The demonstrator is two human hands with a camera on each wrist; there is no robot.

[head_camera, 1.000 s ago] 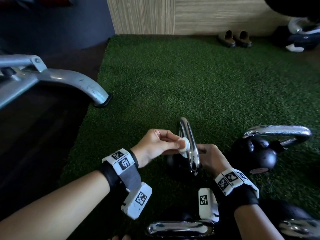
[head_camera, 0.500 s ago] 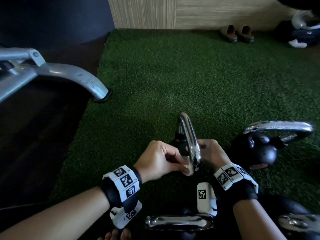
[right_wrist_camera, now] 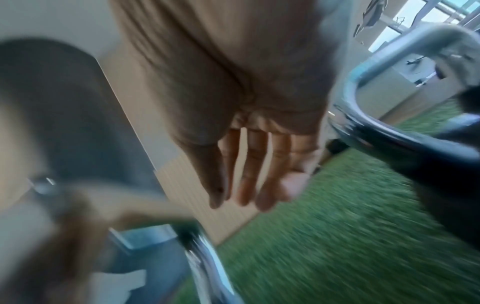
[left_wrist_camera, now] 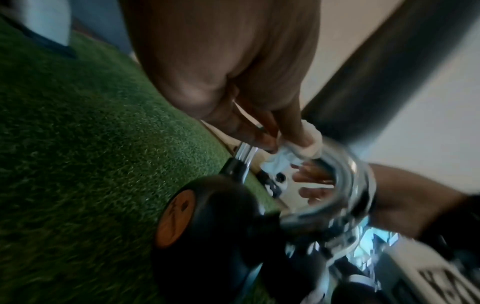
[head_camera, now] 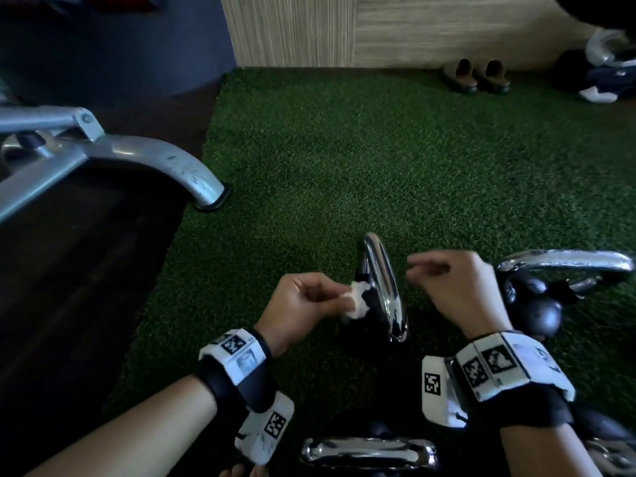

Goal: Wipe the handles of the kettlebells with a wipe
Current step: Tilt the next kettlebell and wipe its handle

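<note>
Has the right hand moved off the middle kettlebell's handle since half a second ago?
Yes. The right hand has let go and lifted away to the right of the chrome handle, fingers loose, holding nothing.

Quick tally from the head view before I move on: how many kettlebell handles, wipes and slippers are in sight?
Chrome kettlebell handles: 4, centre, right, bottom middle, bottom right corner, that one only partly in frame
White wipe: 1, pinched by the left hand
Slippers: 2
Total: 7
</note>
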